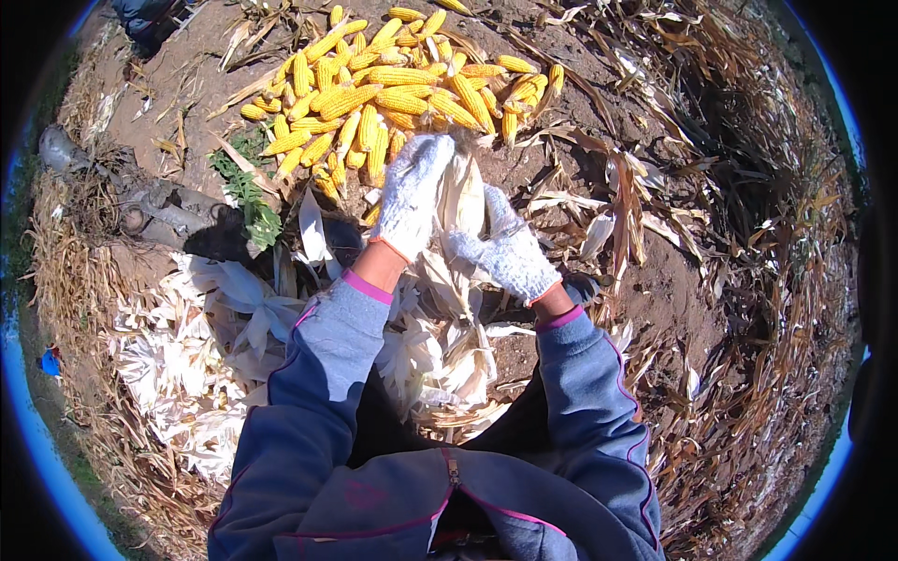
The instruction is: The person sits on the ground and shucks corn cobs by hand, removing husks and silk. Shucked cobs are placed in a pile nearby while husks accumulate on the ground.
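Observation:
My left hand, in a white knitted glove, is closed around the upper part of an ear of corn in its dry husk. Dark silk shows at the ear's top end. On the right side of the same ear is my right hand, gloved alike, its thumb across the lower husk and its fingers along the edge. Loose husk leaves hang below both hands. Just beyond them lies a heap of bare yellow corn cobs on the soil. The kernels inside the held husk are hidden.
Pale stripped husks are piled at the left and between my legs. A log and a green leafy plant lie left of the cobs. Dry corn stalks cover the right side. Dark clothing shows at the top left.

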`<state>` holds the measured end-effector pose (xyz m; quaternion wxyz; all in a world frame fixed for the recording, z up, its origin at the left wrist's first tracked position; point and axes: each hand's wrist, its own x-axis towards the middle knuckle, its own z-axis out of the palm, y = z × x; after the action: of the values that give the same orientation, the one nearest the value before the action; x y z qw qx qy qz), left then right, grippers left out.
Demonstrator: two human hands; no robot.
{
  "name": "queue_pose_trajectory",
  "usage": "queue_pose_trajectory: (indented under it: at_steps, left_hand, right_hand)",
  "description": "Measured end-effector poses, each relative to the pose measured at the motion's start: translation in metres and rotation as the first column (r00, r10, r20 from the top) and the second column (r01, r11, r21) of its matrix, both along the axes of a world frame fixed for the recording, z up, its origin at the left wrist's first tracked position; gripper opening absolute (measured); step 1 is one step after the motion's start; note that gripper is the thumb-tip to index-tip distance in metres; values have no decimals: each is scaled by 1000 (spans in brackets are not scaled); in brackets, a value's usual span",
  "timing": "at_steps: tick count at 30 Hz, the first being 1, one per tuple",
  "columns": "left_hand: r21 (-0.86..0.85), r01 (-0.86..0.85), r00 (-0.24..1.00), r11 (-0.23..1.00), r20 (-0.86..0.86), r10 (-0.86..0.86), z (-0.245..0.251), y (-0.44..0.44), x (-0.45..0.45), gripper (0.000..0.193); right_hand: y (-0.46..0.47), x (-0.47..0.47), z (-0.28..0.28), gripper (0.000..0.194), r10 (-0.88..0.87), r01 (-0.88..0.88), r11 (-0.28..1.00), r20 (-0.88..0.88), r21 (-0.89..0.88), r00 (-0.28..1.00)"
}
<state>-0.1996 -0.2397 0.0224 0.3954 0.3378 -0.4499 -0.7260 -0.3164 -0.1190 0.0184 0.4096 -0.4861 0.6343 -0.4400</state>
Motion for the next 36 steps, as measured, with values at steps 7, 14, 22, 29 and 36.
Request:
queue_pose_trajectory:
  at_steps: [7, 14, 22, 29, 36]
  left_hand:
    - [-330, 214, 955, 919, 270, -126, -18, -9, -5, 28]
    - [-416, 177, 929, 892, 371, -11, -7, -13, -7, 25]
    - [-423, 203, 910, 883, 414, -11, 6, -7, -8, 16]
    - [-164, 81, 974, 983, 224, -43, -2, -5, -12, 14]
    - [-264, 139, 989, 954, 87, -120, 5, -5, -8, 20]
  right_hand:
    - [-12, -14, 2, 62, -125, 125, 992, -18, 16, 992]
    - [-14, -11, -1, 64, -137, 131, 989, -107, -68, 985]
    - [-10, -4, 13, 56, -170, 169, 985, -160, -22, 972]
    - [-11, -9, 14, 57, -93, 89, 994, -61, -62, 994]
    - [-8, -12, 9, 60, -62, 74, 996, 206, -51, 977]
